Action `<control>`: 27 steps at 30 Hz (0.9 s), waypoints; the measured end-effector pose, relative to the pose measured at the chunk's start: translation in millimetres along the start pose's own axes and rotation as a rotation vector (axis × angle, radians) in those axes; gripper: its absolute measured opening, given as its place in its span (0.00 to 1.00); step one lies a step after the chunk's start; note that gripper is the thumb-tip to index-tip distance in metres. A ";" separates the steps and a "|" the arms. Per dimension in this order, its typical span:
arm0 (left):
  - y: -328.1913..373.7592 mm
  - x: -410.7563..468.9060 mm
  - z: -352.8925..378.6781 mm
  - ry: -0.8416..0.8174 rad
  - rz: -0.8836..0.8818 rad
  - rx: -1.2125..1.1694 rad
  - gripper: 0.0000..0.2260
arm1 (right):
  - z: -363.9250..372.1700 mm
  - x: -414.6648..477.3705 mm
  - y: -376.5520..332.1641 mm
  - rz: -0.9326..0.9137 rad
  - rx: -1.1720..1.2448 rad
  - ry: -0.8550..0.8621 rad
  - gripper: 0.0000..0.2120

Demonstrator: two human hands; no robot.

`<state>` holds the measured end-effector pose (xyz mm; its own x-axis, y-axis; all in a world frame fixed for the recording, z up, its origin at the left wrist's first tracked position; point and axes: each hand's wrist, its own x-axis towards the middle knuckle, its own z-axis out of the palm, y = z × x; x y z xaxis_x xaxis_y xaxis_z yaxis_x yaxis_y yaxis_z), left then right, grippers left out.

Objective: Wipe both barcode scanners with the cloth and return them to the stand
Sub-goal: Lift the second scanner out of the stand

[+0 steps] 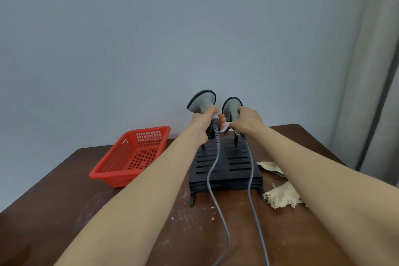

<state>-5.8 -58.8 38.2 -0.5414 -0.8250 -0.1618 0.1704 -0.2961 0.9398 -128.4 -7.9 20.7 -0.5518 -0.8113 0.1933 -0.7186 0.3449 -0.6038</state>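
Both bare forearms reach out from the bottom of the view toward the back of the worktop (64,211). Each hand is closed round a scanner handle: the left hand (204,124) grips the left barcode scanner (201,101), the right hand (246,122) grips the right barcode scanner (232,106). Both scanners stand upright, heads up, side by side over the far end of the black slotted stand (226,164); whether they sit in its holders or hang just above them I cannot tell. Two grey cables (212,170) trail from the handles across the stand and down toward the near edge. Just right of the stand lies the frayed beige cloth (282,196), partly hidden by the right forearm. Left of the stand sits a red perforated basket (131,157). Behind it all rises a plain grey wall (151,28), with a curtain (375,71) at the right.
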 end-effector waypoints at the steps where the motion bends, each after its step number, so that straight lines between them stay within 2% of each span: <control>1: 0.2 0.2 -0.5 0.004 0.002 -0.001 0.05 | 1.8 0.1 -1.2 -0.018 0.014 -0.013 0.11; 3: -0.1 0.9 -1.1 0.015 0.009 -0.001 0.04 | 6.4 1.2 -4.4 -0.043 0.044 -0.047 0.13; 5: -0.7 2.4 -1.9 0.025 0.017 0.003 0.04 | 9.9 2.4 -5.7 -0.052 0.077 -0.043 0.07; 8: -0.4 4.2 -3.5 0.034 0.024 0.007 0.03 | 11.7 2.7 -4.8 -0.040 0.117 -0.020 0.15; 9: -0.5 5.0 -4.1 0.038 0.023 0.010 0.03 | 11.9 2.7 -3.8 -0.038 0.119 -0.018 0.15; 12: -2.5 4.4 -3.2 0.035 0.012 0.013 0.03 | 11.9 2.3 -1.2 -0.020 0.126 -0.022 0.05; 18: -2.2 1.7 -1.3 0.001 -0.005 -0.005 0.04 | 7.6 3.8 -1.9 -0.011 0.161 -0.030 0.08; 21: -2.2 1.0 -1.6 0.003 -0.005 0.004 0.05 | 8.4 1.7 -3.3 -0.023 0.156 -0.043 0.04; 23: -1.9 0.5 -1.8 0.007 -0.002 0.015 0.05 | 10.4 2.0 -2.1 -0.019 0.150 -0.043 0.12; 27: 1.5 0.3 -3.6 0.015 0.015 0.008 0.04 | 9.1 0.6 -2.5 -0.026 0.106 -0.054 0.19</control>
<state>-2.7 -61.2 38.5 -0.5266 -0.8364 -0.1521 0.1716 -0.2798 0.9446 -123.1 -13.5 15.3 -0.5081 -0.8445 0.1693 -0.6817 0.2742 -0.6783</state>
